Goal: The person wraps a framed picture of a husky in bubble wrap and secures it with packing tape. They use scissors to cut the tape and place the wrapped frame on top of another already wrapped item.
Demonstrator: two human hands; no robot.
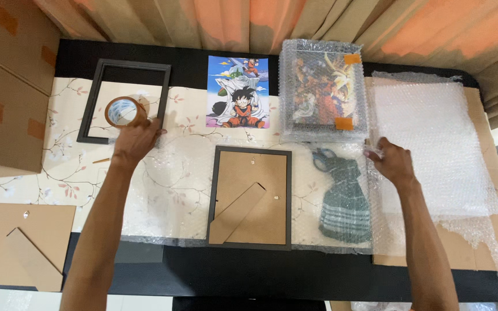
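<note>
Currently the left hand is gripping a roll of brown packing tape, fingers closed on its lower right rim, holding it over the lower bar of an empty black frame at the table's far left. Right hand is pinching the left edge of a bubble wrap sheet lying on the right, long axis running away from the person. Hands are sitting well apart, with a face-down picture frame lying between them, long axis also pointing away and roughly equally near to both forearms. A bubble-wrapped picture is lying just beyond the right hand; a cartoon print is lying beside it.
</note>
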